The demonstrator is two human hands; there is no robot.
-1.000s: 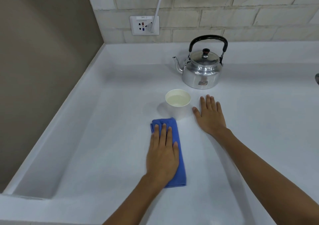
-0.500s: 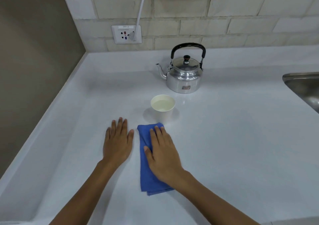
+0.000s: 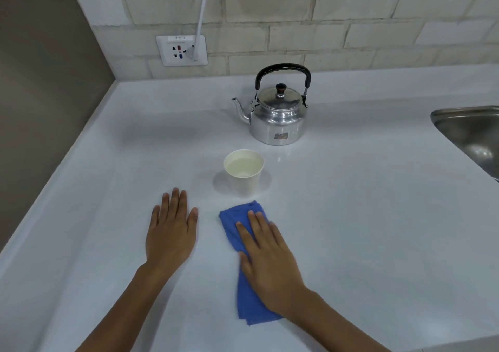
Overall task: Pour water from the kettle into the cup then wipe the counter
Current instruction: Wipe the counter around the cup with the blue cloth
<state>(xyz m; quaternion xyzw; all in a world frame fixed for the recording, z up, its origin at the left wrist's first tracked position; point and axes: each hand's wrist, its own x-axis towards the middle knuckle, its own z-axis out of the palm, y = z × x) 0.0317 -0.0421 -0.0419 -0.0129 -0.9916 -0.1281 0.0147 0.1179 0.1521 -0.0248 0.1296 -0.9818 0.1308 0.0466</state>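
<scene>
A shiny metal kettle (image 3: 278, 120) with a black handle stands upright at the back of the white counter (image 3: 364, 216), its spout pointing left. In front of it is a white paper cup (image 3: 244, 181) holding water. Just in front of the cup, a folded blue cloth (image 3: 232, 224) lies on the counter. My right hand (image 3: 270, 262) presses flat on the cloth, covering its middle. My left hand (image 3: 171, 232) rests flat on the bare counter to the left of the cloth, fingers apart, holding nothing.
A steel sink (image 3: 475, 133) is set into the counter at the right edge. A wall socket (image 3: 181, 50) with a white cable (image 3: 202, 8) plugged in sits on the brick wall behind. A brown wall (image 3: 40, 81) bounds the counter on the left.
One second ago my left hand was on the cloth and my right hand lay beside the cup. The right hand has since taken over the cloth and the left rests beside it. The view shifted right.
</scene>
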